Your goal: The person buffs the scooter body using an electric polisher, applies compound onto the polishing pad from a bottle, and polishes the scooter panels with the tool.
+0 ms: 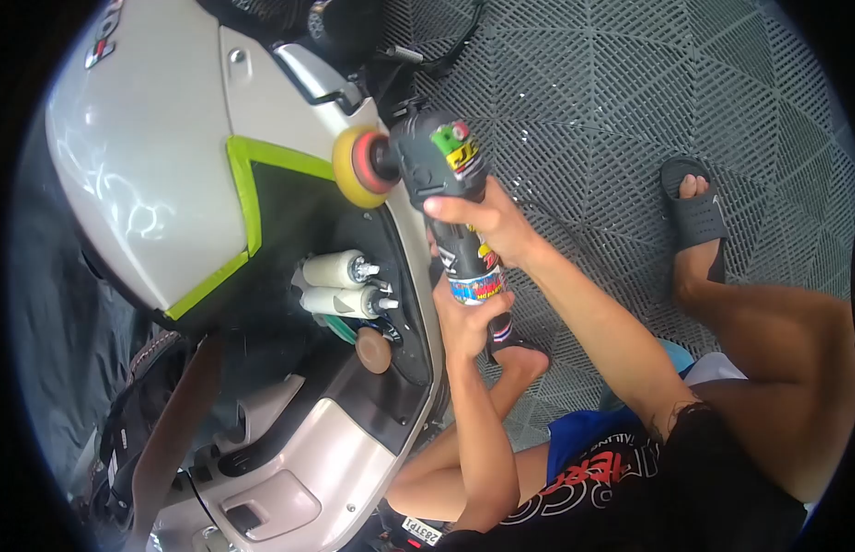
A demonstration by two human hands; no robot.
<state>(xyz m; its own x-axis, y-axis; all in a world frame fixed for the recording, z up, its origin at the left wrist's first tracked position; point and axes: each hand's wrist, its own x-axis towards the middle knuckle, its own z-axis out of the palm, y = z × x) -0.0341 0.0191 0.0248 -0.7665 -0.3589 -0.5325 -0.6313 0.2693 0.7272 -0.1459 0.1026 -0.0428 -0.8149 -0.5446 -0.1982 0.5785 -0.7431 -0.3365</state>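
Right hand [492, 216] was curled round the upper grip of a chunky black polisher [439, 152], left hand [469, 317] wrapped lower down, both covering bits of the bright stickers. Its round yellow-and-orange foam pad [361, 167] sat just ahead of the right hand; can't tell if it touched anything. Across from the left hand, two whitish bottles [335, 270] and a flat brown disc [373, 350], then lime tape [245, 198] along a glossy pale panel [151, 138]. Plastic grid flooring [584, 110] lay under it all.
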